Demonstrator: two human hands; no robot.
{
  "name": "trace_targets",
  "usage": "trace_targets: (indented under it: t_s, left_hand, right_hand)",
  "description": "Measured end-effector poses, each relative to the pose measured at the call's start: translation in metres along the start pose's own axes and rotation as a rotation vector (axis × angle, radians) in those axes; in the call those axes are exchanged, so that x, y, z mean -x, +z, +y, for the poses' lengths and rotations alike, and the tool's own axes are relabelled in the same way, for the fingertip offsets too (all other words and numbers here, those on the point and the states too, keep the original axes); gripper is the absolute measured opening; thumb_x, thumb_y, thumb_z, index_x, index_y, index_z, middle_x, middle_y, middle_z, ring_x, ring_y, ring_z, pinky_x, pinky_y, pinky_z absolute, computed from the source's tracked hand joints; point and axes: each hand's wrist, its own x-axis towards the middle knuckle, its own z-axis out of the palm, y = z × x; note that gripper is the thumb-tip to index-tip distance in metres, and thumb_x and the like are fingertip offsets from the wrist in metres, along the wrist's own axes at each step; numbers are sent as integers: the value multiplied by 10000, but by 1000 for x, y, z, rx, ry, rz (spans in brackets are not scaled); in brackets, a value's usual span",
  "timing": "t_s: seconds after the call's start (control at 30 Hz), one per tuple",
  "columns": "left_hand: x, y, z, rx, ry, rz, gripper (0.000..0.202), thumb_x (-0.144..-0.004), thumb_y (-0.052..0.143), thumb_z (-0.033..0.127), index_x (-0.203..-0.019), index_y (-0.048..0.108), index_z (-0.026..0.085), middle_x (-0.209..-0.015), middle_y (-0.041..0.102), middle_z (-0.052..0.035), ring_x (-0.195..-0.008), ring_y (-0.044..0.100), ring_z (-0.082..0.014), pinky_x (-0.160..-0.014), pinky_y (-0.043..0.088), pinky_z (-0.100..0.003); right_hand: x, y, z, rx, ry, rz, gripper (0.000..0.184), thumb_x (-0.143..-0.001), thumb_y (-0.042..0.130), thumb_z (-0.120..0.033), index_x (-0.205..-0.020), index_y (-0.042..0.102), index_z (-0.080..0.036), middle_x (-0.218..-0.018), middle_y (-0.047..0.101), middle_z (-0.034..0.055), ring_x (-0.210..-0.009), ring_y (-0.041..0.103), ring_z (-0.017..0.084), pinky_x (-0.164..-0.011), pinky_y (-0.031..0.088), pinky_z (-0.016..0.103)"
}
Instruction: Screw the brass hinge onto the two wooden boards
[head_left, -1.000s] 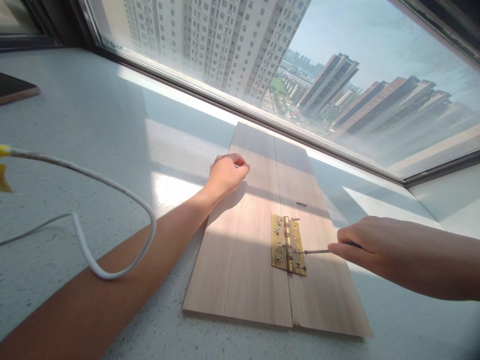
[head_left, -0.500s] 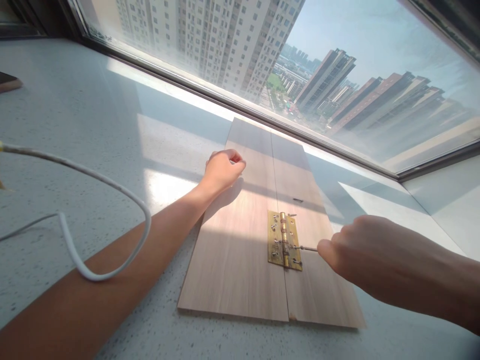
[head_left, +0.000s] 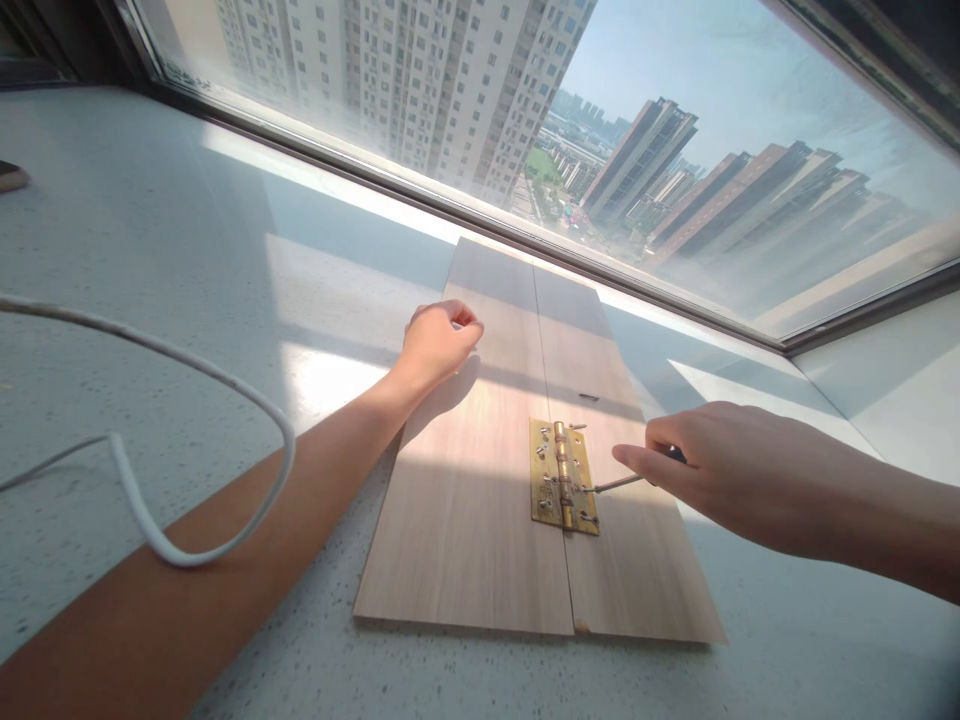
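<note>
My right hand (head_left: 720, 475) is closed around the dark handle of a screwdriver (head_left: 624, 482), whose thin shaft reaches left to the brass hinge (head_left: 562, 478). Its tip is at a screw on the hinge's right leaf. Several screws stick up from both leaves, some tilted. The hinge lies across the seam of two pale wooden boards (head_left: 465, 530). Over the left board's upper left edge rests my left hand (head_left: 442, 335), fingers curled together; what they hold, if anything, is hidden. A loose screw (head_left: 589, 397) lies on the right board above the hinge.
A white cable (head_left: 225, 380) loops across the left side, in front of my left forearm. The boards lie on a speckled white sill (head_left: 187, 220) beside a large window with a dark frame (head_left: 315, 155). A dark object (head_left: 11, 177) sits at the far left edge.
My right hand has turned and lifted slightly, so the screwdriver's shaft slants up to the right and its dark handle shows. The view has shifted a little; my left hand keeps its place.
</note>
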Motion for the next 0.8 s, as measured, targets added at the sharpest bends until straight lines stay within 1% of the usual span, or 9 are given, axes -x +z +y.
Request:
trace_targets:
  t_s: [0.07, 0.1, 0.17, 0.23, 0.43, 0.57, 0.73, 0.77, 0.8]
  left_hand:
    - [0, 0, 0, -3, -3, 1, 122, -746, 552, 270, -738, 650, 197, -759, 680, -61, -738, 598, -211, -720, 437, -347]
    - [0, 0, 0, -4, -4, 3, 120, -746, 553, 266, -737, 650, 197, -763, 681, -60, -740, 598, -211, -722, 436, -348]
    - [0, 0, 0, -4, -4, 6, 117, -746, 554, 262, -734, 650, 196, -769, 681, -61, -748, 599, -213, -725, 435, -349]
    - [-1, 0, 1, -4, -4, 8, 116, -746, 557, 262, -732, 650, 194, -768, 679, -64, -756, 599, -216, -727, 436, -350]
    - [0, 1, 1, -5, -5, 13, 120, -750, 558, 260, -740, 656, 190, -759, 677, -64, -755, 597, -210, -730, 443, -345]
    - [0, 1, 1, -11, -4, 15, 133, -751, 565, 274, -743, 659, 181, -741, 670, -62, -740, 596, -210, -722, 448, -346]
    - [0, 0, 1, -20, 0, 14, 144, -753, 565, 282, -750, 664, 177, -735, 667, -62, -730, 600, -211, -719, 455, -348]
    - [0, 0, 1, -22, 2, 11, 143, -753, 565, 281, -752, 664, 178, -737, 668, -61, -731, 601, -211, -721, 455, -348]
    - [0, 0, 1, -23, 4, 9, 141, -752, 567, 279, -752, 665, 178, -739, 670, -61, -735, 603, -211, -724, 456, -347]
  right_hand:
    - [1, -4, -4, 240, 76, -212, 602, -896, 344, -562, -421, 443, -205, -494, 560, 65, -397, 441, 161, -401, 270, 310]
    - [2, -5, -6, 297, 96, -265, 596, -908, 305, -552, -437, 423, -206, -523, 571, 71, -424, 448, 168, -424, 277, 324]
    - [4, -5, -9, 344, 74, -302, 554, -915, 292, -522, -472, 398, -207, -535, 563, 71, -452, 453, 177, -451, 267, 337]
    - [5, -3, -8, 344, 1, -303, 509, -914, 312, -504, -511, 416, -211, -540, 556, 68, -473, 463, 184, -464, 244, 338]
    - [6, 2, 2, 343, -213, -224, 447, -925, 345, -479, -584, 474, -219, -580, 569, 62, -508, 501, 203, -488, 200, 314]
    - [5, 0, 8, 341, -376, -209, 385, -944, 371, -394, -623, 498, -222, -583, 560, 38, -486, 511, 196, -486, 180, 304]
    - [4, -5, 6, 384, -641, -134, 266, -924, 466, -266, -668, 520, -220, -614, 539, 19, -500, 486, 183, -500, 187, 307]
    - [4, -5, 4, 386, -667, -137, 247, -913, 481, -242, -671, 522, -219, -628, 540, 19, -521, 494, 187, -510, 197, 310]
    - [4, -6, 2, 373, -656, -150, 232, -905, 488, -229, -676, 524, -218, -647, 547, 22, -546, 507, 191, -518, 207, 312]
